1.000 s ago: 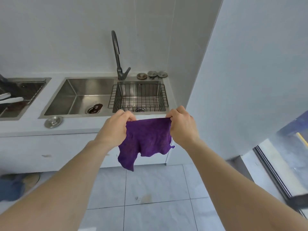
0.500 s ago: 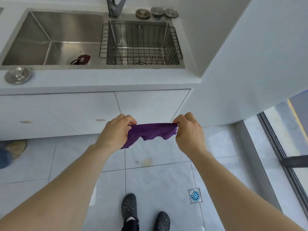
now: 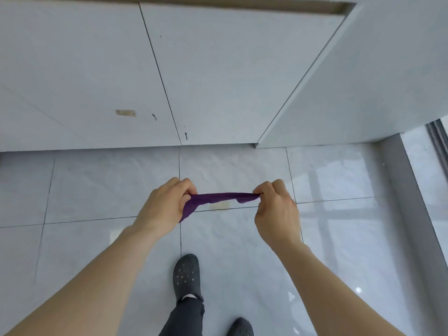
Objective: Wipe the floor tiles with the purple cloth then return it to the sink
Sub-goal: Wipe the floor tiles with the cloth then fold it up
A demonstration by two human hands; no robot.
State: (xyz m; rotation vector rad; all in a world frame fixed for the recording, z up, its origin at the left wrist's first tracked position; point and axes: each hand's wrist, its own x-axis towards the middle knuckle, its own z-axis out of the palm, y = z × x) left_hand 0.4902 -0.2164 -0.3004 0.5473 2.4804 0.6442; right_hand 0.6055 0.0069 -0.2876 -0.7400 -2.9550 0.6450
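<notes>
The purple cloth (image 3: 213, 199) is stretched edge-on between both hands, low over the grey floor tiles (image 3: 109, 180). My left hand (image 3: 164, 206) pinches its left end, where a loose flap hangs down. My right hand (image 3: 275, 209) pinches its right end. Just below the cloth a brownish stain (image 3: 219, 206) shows on the tile by a grout line. The sink is out of view.
White cabinet doors (image 3: 97, 76) rise straight ahead, with a white side panel (image 3: 363, 81) to the right. A dark window track (image 3: 436, 141) runs along the right edge. My dark perforated shoes (image 3: 186, 275) stand on the tiles below the hands.
The view has tilted down from the sink and counter to the floor. Both hands have lowered the cloth toward the tiles, still holding it by its ends.
</notes>
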